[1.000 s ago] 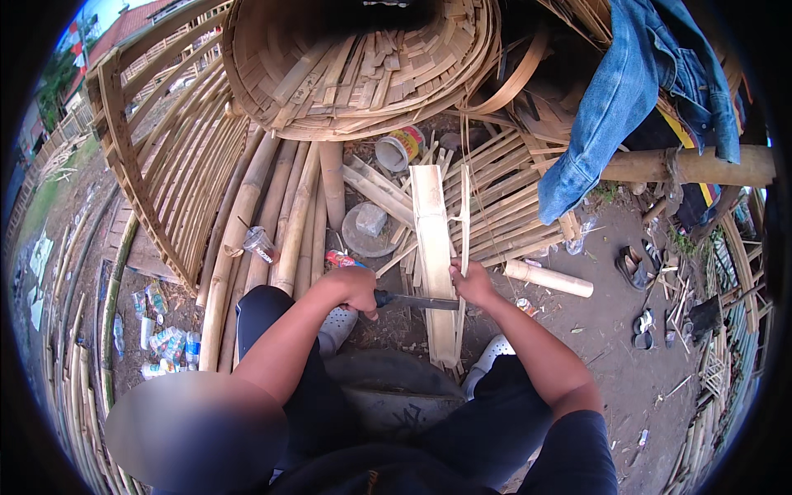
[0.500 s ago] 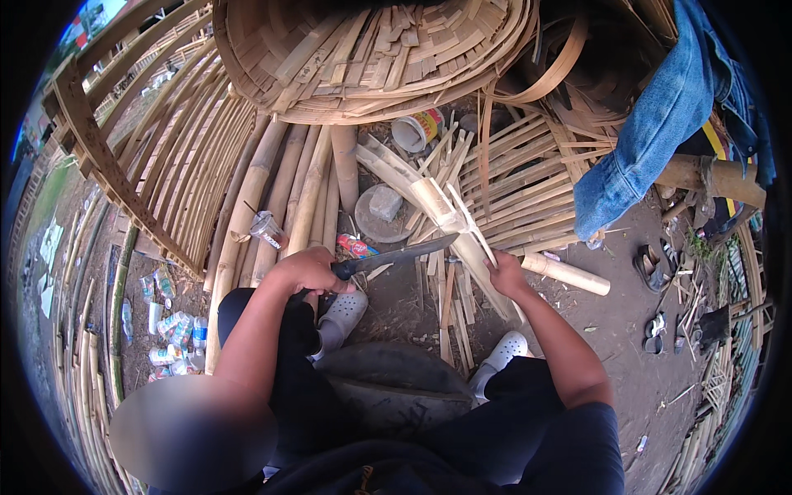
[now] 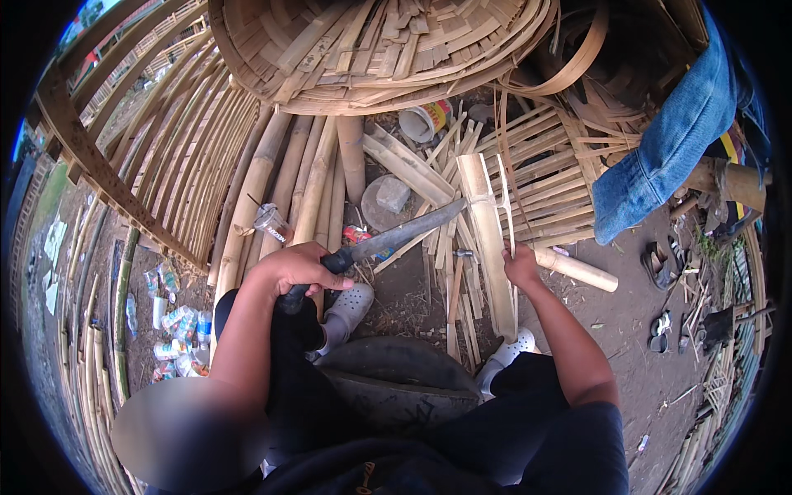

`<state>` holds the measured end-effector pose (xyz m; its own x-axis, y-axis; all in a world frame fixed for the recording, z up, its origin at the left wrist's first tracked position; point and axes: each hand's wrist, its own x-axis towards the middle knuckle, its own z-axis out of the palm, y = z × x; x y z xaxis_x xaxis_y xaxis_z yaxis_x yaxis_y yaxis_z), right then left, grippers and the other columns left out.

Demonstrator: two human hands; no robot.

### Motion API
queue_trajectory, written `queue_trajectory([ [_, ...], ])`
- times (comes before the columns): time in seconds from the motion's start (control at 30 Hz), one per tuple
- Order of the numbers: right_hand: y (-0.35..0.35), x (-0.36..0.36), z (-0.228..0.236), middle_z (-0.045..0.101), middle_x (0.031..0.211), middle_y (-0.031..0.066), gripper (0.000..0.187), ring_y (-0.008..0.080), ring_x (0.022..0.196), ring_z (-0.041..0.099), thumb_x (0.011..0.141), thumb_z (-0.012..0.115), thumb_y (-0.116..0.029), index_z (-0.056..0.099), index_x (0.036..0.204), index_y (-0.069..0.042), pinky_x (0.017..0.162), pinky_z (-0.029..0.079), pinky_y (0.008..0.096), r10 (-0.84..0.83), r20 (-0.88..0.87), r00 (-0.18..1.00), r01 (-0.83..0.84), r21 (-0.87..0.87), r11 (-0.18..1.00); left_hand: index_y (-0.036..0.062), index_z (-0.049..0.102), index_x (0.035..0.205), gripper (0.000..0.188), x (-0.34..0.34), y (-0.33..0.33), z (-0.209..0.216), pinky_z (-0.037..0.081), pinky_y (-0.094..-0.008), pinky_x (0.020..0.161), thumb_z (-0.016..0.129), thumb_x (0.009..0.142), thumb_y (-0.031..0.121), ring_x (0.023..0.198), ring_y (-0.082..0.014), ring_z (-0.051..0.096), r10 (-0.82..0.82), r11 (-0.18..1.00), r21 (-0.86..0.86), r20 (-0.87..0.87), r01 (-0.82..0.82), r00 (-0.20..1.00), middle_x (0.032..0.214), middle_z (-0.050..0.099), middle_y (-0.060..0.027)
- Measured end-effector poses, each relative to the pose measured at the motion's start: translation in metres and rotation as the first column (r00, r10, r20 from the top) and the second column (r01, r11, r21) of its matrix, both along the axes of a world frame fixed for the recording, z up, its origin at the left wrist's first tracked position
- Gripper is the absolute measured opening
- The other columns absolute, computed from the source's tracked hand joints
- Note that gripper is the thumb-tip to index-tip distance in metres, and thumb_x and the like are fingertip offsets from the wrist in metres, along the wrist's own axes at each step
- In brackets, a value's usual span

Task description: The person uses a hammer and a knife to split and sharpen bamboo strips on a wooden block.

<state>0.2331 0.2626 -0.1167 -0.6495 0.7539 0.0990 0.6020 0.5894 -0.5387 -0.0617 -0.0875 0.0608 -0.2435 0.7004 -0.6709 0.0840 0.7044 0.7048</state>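
- Between the wearer's knees and a large woven basket, a split bamboo piece stands at a slant, its lower end near the right clog.
- The left hand is curled firmly around the dark handle of a long knife; the blade points up and right, its tip at the bamboo's left edge, though contact cannot be told.
- The right hand is closed on a thin bamboo strip along the piece's right side; whether it also grips the piece is unclear.
- Behind the right hand lies a bamboo tube.
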Motion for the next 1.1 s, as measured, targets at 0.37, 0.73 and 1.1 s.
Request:
queue_trajectory([
  [0.37,-0.051,-0.012,0.016,0.067,0.104,0.0191,0.031,0.0339,0.097,0.065,0.090,0.062,-0.022,0.065,0.118,-0.009,0.085,0.050,0.0388,0.254,-0.006,0.967,-0.248,-0.235,0.940,0.0059,0.059,0.073,0.035,0.036,0.045,-0.027,0.036,-0.0267,0.047,0.088,0.068,0.024,0.050,-0.0090,0.045,0.572,0.734,0.272,0.249,-0.623,0.782,0.061,0.054,0.0010],
  [0.73,-0.111,-0.015,0.072,0.066,0.092,0.0241,0.033,0.0373,0.087,0.066,0.090,0.064,-0.025,0.065,0.114,-0.003,0.079,0.051,0.0393,0.504,-0.070,0.861,-0.505,-0.250,0.826,0.0035,0.059,0.077,0.031,0.048,0.065,-0.042,0.039,-0.0267,0.048,0.086,0.071,0.018,0.051,-0.0098,0.049,0.660,0.606,0.424,0.204,-0.673,0.723,0.064,0.057,-0.0007],
  [1.1,-0.115,-0.011,0.119,0.059,0.066,0.0212,0.019,0.0412,0.066,0.060,0.086,0.064,-0.019,0.063,0.079,-0.002,0.063,0.048,0.0474,0.393,0.003,0.920,-0.392,-0.043,0.919,0.0034,0.060,0.071,0.021,0.053,0.068,-0.037,0.041,-0.0292,0.049,0.079,0.076,0.007,0.052,-0.0124,0.051,0.831,0.371,0.414,0.253,-0.831,0.496,0.064,0.059,-0.0037],
])
